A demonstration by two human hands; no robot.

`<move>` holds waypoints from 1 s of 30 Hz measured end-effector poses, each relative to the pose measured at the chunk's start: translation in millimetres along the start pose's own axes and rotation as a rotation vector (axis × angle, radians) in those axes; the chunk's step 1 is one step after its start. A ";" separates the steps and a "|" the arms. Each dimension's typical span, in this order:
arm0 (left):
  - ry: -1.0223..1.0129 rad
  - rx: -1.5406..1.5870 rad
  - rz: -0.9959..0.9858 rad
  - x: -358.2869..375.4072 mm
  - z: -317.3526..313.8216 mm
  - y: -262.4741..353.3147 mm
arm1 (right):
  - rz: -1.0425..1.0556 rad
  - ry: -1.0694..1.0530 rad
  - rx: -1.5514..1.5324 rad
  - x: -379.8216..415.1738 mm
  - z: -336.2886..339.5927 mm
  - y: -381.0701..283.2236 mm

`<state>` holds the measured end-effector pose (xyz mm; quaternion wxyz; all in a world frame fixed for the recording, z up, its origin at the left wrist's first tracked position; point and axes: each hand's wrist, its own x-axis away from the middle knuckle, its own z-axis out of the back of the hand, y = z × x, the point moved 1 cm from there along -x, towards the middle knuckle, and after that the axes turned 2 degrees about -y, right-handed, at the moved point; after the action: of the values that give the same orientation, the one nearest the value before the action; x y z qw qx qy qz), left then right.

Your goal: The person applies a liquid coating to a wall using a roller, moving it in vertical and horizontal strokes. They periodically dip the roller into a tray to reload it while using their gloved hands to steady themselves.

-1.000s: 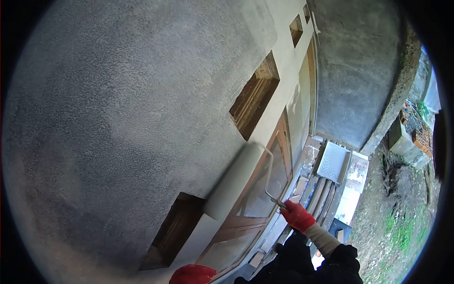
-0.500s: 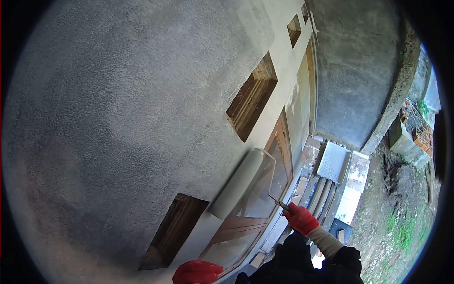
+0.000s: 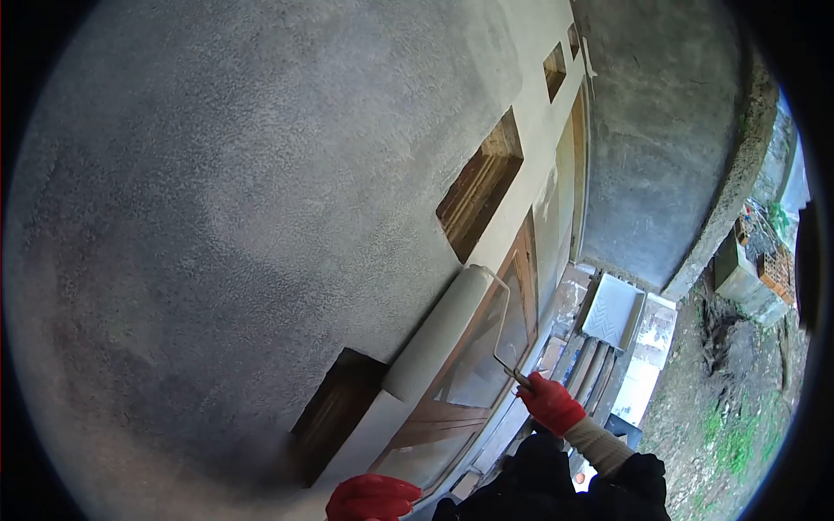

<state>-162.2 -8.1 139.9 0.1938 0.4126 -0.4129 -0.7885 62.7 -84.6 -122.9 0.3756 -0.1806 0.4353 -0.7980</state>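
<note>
In a red glove, my right hand [image 3: 552, 405] is closed round the handle of a paint roller [image 3: 443, 334]. The roller's long pale sleeve lies along the strip of wall between two recessed openings, and its bent wire frame [image 3: 502, 321] runs back to the handle. My left hand [image 3: 373, 498], also in a red glove, shows at the bottom edge, near the lower opening [image 3: 343, 404]. Its fingers look loosely stretched, with nothing visible in them; part of it is cut off. The textured grey wall [image 3: 243, 217] fills the left side.
A paint tray [image 3: 613, 311] with pale paint rests on planks or poles [image 3: 591, 366] below. A wooden-framed glazed door or window [image 3: 486, 365] is set beside the wall. Another recessed opening [image 3: 482, 187] lies farther up. Bare ground [image 3: 721, 391] and a block with bricks [image 3: 751, 273] are at right.
The view has shifted slightly, so the openings and tray sit a little differently. The roller sleeve now lies closer along the openings' edges. My left hand appears slightly farther right and higher.
</note>
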 end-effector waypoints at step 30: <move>-0.104 0.140 0.003 19.0 6.6 -2.5 | -0.262 -0.150 0.027 51.1 12.1 60.7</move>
<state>-178.5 -15.6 130.7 0.1442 0.3830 -0.4771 -0.7778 63.6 -150.6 -168.6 0.3021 -0.2896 0.3680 -0.8303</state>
